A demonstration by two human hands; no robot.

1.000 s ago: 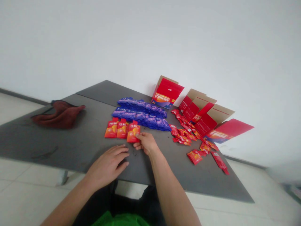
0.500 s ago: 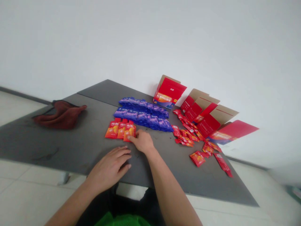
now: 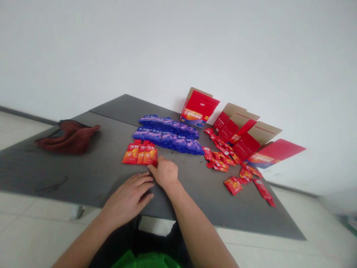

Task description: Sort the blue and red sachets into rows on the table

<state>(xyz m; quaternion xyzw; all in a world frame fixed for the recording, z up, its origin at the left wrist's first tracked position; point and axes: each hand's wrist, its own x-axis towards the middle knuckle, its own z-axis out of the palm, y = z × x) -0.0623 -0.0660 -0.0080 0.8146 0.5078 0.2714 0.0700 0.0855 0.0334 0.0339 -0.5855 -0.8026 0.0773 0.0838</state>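
Three red-and-orange pouches (image 3: 139,153) lie face up in an overlapping row on the grey table, their spouts pointing away from me. At the lower right corner of the rightmost pouch (image 3: 151,154) is my right hand (image 3: 165,173), fingers curled by its side edge and thumb at its bottom edge. How firmly it grips there is partly hidden. My left hand (image 3: 129,197) rests palm down on the table below the row, fingers stretched out and holding nothing. Two rows of overlapping blue-purple pouches (image 3: 170,137) lie just beyond the red ones.
Loose red pouches (image 3: 220,158) are scattered to the right, with one single pouch (image 3: 263,191) near the table's right edge. Behind them stand open red cartons (image 3: 245,145), and another carton (image 3: 196,111) by the wall. A dark red cloth (image 3: 71,137) lies at the left.
My right hand has shifted slightly left and toward me; its thumb has slid off the pouch's face to the bottom edge. The rightmost red pouch sits slightly further left. My left hand stays put.
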